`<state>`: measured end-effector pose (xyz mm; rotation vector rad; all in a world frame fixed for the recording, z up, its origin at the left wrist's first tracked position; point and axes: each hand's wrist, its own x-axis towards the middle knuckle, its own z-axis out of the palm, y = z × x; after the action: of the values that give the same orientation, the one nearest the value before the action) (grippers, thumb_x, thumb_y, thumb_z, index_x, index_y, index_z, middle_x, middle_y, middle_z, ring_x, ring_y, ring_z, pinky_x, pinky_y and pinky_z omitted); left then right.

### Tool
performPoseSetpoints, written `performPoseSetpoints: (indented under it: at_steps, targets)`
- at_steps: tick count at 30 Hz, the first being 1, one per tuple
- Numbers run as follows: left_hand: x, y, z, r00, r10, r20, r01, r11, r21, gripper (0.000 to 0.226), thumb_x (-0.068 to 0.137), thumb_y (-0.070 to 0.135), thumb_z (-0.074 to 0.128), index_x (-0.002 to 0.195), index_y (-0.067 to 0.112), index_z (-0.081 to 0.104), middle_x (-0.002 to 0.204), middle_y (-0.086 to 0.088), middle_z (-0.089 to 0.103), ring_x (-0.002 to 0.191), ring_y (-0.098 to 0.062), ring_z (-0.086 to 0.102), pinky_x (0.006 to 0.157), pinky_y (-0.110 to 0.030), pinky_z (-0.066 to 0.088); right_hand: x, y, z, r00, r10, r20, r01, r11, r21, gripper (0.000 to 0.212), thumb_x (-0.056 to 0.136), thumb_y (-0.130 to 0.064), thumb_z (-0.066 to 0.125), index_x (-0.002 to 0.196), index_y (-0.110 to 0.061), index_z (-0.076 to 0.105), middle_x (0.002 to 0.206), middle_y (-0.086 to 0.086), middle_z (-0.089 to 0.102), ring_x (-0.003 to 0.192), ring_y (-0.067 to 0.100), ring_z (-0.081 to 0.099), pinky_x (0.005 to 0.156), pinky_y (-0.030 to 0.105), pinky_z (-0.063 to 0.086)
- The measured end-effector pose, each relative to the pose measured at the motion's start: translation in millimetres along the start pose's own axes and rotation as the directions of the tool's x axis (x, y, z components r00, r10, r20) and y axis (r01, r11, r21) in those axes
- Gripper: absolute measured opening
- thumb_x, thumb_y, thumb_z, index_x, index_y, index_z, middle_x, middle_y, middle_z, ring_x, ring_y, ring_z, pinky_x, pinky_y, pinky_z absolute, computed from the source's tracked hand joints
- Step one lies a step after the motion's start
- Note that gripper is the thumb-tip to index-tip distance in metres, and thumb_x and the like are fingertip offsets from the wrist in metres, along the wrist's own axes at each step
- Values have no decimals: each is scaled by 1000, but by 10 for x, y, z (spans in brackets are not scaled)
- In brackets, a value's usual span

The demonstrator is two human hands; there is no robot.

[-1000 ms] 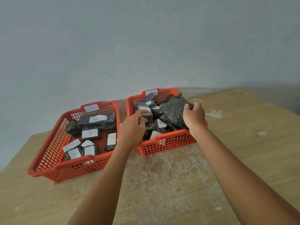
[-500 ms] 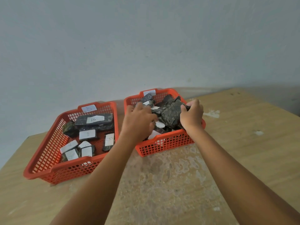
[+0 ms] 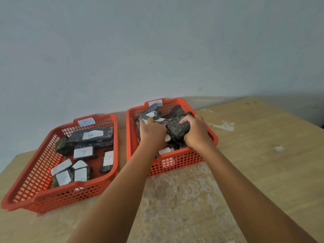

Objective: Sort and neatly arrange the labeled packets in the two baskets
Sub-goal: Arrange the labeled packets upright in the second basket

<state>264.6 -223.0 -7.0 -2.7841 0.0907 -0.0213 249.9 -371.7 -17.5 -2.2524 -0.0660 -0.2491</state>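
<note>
Two red mesh baskets stand side by side on the table. The left basket [image 3: 36, 181] holds several dark packets with white labels marked B, among them a long one [image 3: 91, 135] at the back. The right basket [image 3: 177, 163] is piled with dark packets. Both my hands are inside it. My right hand [image 3: 196, 132] grips a large dark mottled packet [image 3: 177, 128] from its right side. My left hand [image 3: 152, 132] lies on the pile beside it, fingers curled over smaller labeled packets [image 3: 150, 114]; what its fingers hold is hidden.
The wooden table [image 3: 254, 163] has a worn, patchy surface in front of the baskets. A pale blue wall rises right behind both baskets. The table's right corner lies at the far right.
My left hand has moved right and deeper into the right basket, next to the right hand. The right hand has shifted its grip on the large packet, which now lies lower on the pile.
</note>
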Motion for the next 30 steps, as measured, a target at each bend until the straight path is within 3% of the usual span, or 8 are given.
performPoseSetpoints:
  at_steps: [3,6,8,12,17,20,25,30]
  targets:
    - [-88,-68,-46,992,90,-85,-88,996,35,25,94,42,61,116,31,69,111,4,70,131,-27,45,111,-62,28,-17,2,33,994,7,-108,-11,999,-43,40,80,19,60,102,-15,64,122,5,36,97,25,57,75,25,43]
    - [-236,-141,-87,967,168,-191,-148,982,115,13,96,31,59,101,25,69,96,5,70,128,-27,47,106,-59,35,-21,15,42,987,11,-162,-27,995,-99,21,85,7,70,99,-8,68,128,10,34,92,20,55,83,19,41]
    - [-335,-195,-80,959,170,-228,-149,983,106,18,98,33,55,109,25,66,101,7,70,127,-26,47,101,-56,38,-31,17,44,985,6,-174,-23,995,-100,13,87,-2,75,99,-6,71,131,10,36,89,15,48,86,16,39]
    - [-559,-385,-113,957,26,-290,-103,961,-255,42,105,37,42,144,23,47,141,-1,52,135,-28,39,106,-55,40,-9,-10,39,994,-107,-18,104,987,-123,9,85,-25,81,87,-18,76,109,0,65,92,10,61,88,27,51]
    - [-974,-824,35,883,-189,-430,-79,843,-532,38,104,28,47,139,13,52,133,-10,55,123,-34,50,106,-49,42,-93,-154,-64,969,-167,183,200,963,-179,9,87,-27,79,89,-19,81,89,-5,77,81,9,69,81,30,56]
    - [-1276,-1064,203,866,-285,-411,12,833,-553,35,103,23,55,135,10,58,125,-12,61,113,-35,58,95,-48,50,-112,-303,-125,935,-240,261,320,888,-329,8,87,-23,79,91,-17,82,87,-1,77,80,15,71,80,36,58]
    - [-1598,-1323,491,854,-394,-340,177,834,-522,32,91,12,71,123,13,71,114,-8,67,106,-30,60,91,-44,54,-244,-575,158,939,-244,241,280,952,-125,11,85,-23,81,94,-16,80,86,-4,75,80,10,69,81,28,56]
    - [-1551,-1435,336,961,-254,108,269,771,-577,21,96,22,67,114,25,77,114,1,74,92,-13,67,86,-30,57,-263,-595,295,866,-203,458,305,938,-162,28,92,-26,73,119,-33,70,118,-2,66,110,23,63,87,35,50]
